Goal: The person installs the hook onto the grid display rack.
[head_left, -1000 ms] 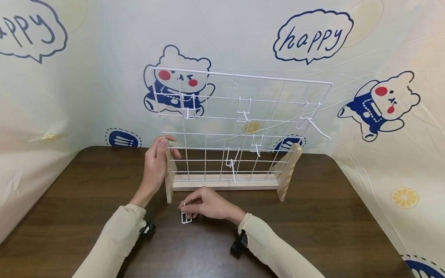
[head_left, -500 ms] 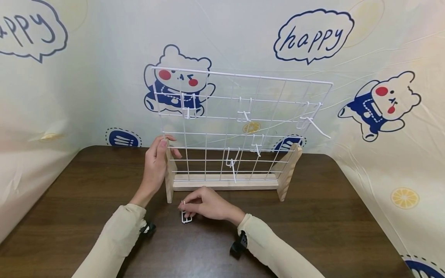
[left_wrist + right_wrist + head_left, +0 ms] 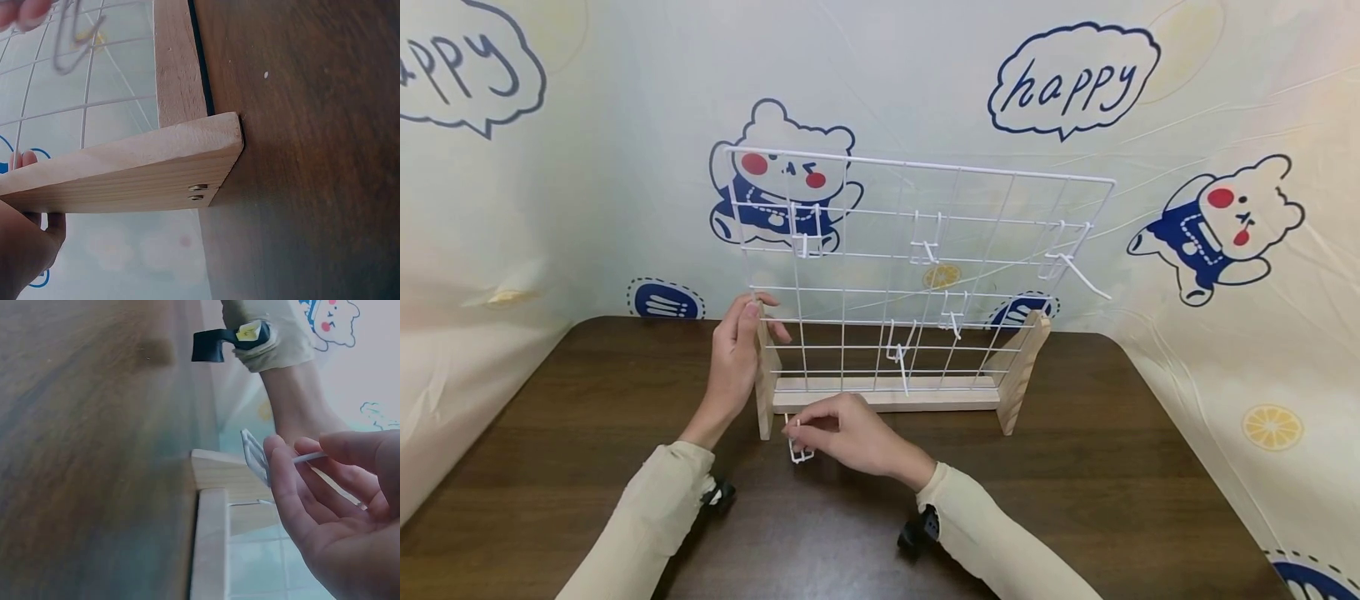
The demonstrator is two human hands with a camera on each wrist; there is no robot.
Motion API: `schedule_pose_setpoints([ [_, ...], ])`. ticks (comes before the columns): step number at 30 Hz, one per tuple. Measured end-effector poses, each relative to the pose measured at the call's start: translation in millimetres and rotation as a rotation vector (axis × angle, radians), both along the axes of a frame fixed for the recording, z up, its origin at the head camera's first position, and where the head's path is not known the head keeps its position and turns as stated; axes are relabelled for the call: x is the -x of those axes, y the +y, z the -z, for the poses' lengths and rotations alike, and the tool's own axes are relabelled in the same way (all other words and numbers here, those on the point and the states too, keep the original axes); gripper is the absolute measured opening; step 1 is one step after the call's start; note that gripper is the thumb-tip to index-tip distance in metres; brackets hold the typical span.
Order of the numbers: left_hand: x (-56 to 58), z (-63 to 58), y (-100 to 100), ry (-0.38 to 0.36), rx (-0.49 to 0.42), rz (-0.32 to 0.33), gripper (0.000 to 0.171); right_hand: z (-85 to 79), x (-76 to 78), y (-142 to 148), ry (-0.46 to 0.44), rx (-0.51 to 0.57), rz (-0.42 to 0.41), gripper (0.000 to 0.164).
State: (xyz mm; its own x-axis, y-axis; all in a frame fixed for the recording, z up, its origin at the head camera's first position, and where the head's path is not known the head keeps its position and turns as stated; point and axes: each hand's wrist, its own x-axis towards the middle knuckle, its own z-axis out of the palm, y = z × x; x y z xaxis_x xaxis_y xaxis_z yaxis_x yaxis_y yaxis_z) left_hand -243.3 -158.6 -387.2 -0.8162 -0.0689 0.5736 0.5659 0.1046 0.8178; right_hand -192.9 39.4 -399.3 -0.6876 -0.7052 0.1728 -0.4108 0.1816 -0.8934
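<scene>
My left hand [image 3: 735, 354] grips the upper part of the left wooden upright [image 3: 765, 392] of a display rack. In the left wrist view its fingers show on both sides of that upright [image 3: 125, 172]. Just in front of the rack's base, my right hand [image 3: 853, 433] pinches a small white wire hook [image 3: 802, 457] between thumb and fingers. The right wrist view shows the hook's rectangular frame [image 3: 255, 456] sticking out past the fingertips, its prong between them. A white wire grid [image 3: 917, 164] stands in the rack, leaning back.
Several white hooks hang on the grid, among them an upper left hook [image 3: 805, 243], an upper right hook [image 3: 1078, 275] and a low hook [image 3: 898, 353]. The right wooden upright [image 3: 1025, 371] and crossbar [image 3: 940, 400] stand on the dark wooden table [image 3: 550, 467]. A printed cloth [image 3: 625, 167] hangs behind.
My right hand has lifted the hook from near the tabletop and shifted it slightly up and toward the rack. The left hand stays on the upright.
</scene>
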Motion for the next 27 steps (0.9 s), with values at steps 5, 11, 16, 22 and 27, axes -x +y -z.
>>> schedule_pose_setpoints([
  [5, -6.3, -7.2, 3.0, -0.001, 0.009, 0.006, 0.042, -11.8, -6.1, 1.3, 0.063, 0.063, 0.061, 0.015],
  [11, -19.6, -23.4, 9.4, 0.002, 0.017, 0.0, 0.041, -23.7, -12.2, 2.9, 0.075, 0.158, 0.109, 0.015],
  [16, -22.4, -26.3, 10.3, -0.005, 0.02, -0.004, 0.041, -29.7, -14.1, 4.9, 0.106, 0.157, 0.152, 0.016],
  [22, -21.7, -26.1, 9.9, 0.002, 0.005, -0.006, 0.041, -33.5, -16.8, 4.0, 0.198, 0.164, 0.207, 0.016],
  [27, -21.6, -25.1, 10.4, -0.003, -0.01, -0.005, 0.04, -38.2, -20.1, 3.1, 0.255, 0.205, 0.253, 0.016],
])
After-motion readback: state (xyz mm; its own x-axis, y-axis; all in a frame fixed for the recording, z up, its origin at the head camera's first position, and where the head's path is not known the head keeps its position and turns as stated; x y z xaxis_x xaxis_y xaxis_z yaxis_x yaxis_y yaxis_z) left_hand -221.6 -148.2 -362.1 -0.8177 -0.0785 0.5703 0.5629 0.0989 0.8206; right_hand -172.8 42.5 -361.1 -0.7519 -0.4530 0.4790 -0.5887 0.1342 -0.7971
